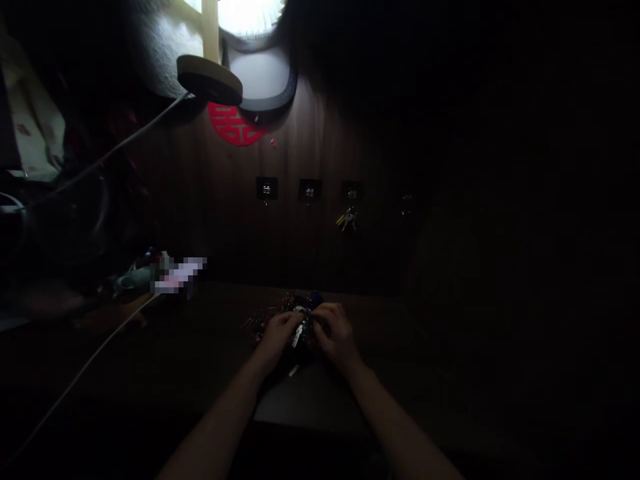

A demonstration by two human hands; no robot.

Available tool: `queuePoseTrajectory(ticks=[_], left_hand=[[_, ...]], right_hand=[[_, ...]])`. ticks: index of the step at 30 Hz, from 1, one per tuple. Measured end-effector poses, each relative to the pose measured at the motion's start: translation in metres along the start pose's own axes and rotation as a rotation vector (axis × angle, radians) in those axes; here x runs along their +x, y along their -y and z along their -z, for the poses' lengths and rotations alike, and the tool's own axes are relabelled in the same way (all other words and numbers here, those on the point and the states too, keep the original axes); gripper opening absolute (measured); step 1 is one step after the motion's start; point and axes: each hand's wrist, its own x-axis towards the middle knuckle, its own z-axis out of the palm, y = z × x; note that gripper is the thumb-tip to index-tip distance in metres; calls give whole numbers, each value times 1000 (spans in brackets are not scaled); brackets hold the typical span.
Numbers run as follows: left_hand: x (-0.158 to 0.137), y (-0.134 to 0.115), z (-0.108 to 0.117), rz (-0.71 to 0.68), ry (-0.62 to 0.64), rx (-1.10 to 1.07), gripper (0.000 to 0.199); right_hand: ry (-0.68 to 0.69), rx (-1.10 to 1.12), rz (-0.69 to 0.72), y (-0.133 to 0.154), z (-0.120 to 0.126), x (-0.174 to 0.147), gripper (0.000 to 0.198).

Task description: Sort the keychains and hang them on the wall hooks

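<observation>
Silvery piece: sat between the hands, long axis slanting, near end leftward.
Left hand: fingertips drawn together at a dark, cluttered bundle; whether clamped, I could not tell.
Right hand: fingers bent at the bundle's right side, grip unclear.
Tabletop: showed between the forearms, reaching its near edge.
Keys: hung farther off, below a dark plate.

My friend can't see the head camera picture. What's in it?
In near darkness, a person's left hand and right hand meet at a cluttered bundle on a dark tabletop, its details too dim to name. Keys hang on dark wood beyond; higher in view are a red cutout and a bright light.
</observation>
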Motion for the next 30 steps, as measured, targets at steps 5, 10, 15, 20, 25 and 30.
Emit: queuePoseTrajectory(ticks=[5, 10, 15, 20, 25, 30], left_hand=[[2, 4, 1, -4, 2, 7, 38], [3, 5, 1, 1, -24, -17, 40], [1, 1, -1, -34, -1, -130, 44], [-2, -3, -3, -18, 11, -135, 45], [-4, -5, -2, -11, 16, -84, 44], [-2, -6, -3, 11, 9, -30, 47]], right_hand=[[96, -70, 135, 3, 4, 0, 22], [120, -125, 189, 4, 7, 1, 22], [24, -13, 1, 3, 6, 3, 11], [-70, 64, -313, -1, 8, 12, 7], [-155, 143, -502, -12, 26, 46, 12], [-282, 183, -603, -34, 55, 104, 14]])
